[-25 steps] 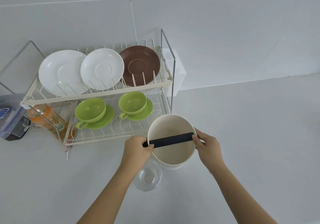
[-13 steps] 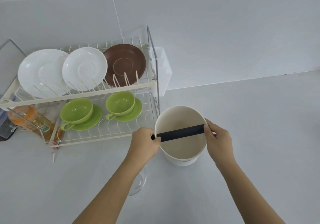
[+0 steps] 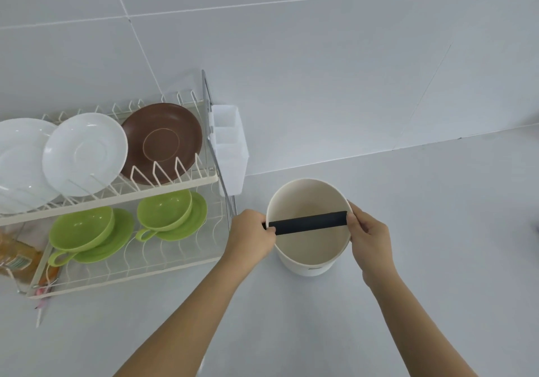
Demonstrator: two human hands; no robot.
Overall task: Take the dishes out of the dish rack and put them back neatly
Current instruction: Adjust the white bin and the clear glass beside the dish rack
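Observation:
A cream pot point(image 3: 309, 248) with a black bar handle point(image 3: 309, 222) across its mouth stands on the white counter, right of the two-tier dish rack point(image 3: 163, 185). My left hand point(image 3: 250, 238) grips the left end of the handle and rim; my right hand point(image 3: 369, 235) grips the right end. The rack's top tier holds two white plates point(image 3: 84, 153) and a brown plate point(image 3: 163, 140) on edge. On the lower tier sit two green cups on green saucers point(image 3: 172, 213).
A clear plastic cutlery holder point(image 3: 230, 149) hangs on the rack's right side. An orange bottle point(image 3: 14, 255) lies left of the lower tier. A pink-tipped stick point(image 3: 40, 303) lies at the rack's front corner. The tiled wall is close behind.
The pot and both hands have shifted to the right, away from the rack's front. The clear glass seen under my left arm is now out of sight.

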